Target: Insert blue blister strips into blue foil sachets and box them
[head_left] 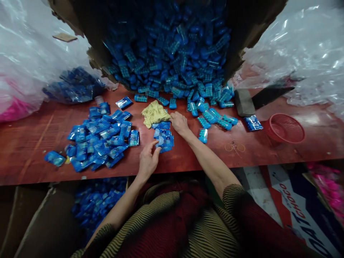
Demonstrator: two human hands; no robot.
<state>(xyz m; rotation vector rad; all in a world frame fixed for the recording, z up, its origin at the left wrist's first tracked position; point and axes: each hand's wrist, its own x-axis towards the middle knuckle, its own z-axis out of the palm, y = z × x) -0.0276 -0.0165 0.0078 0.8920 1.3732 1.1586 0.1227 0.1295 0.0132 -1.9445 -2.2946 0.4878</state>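
Observation:
Several flat blue printed packets [164,135] lie overlapped in a column at the middle of the red table. My left hand [148,160] is at their lower left edge, thumb and forefinger slightly apart beside the packets' pale blue round marks. Just above the column, a crumpled yellow cloth [155,113] covers its far end. At the cloth's right edge, my right hand [179,123] has its fingers curled and closed on the fabric; the fingertips are partly hidden. Left of my left hand is a heap of filled blue packets [100,138].
A torn-open carton [100,59] spills clear-and-blue containers [172,68] onto the red table [206,157]. To the right are a grey block [244,103], a single blue packet [253,123] and a red basket [286,128]. Plastic bags [303,46] flank the carton.

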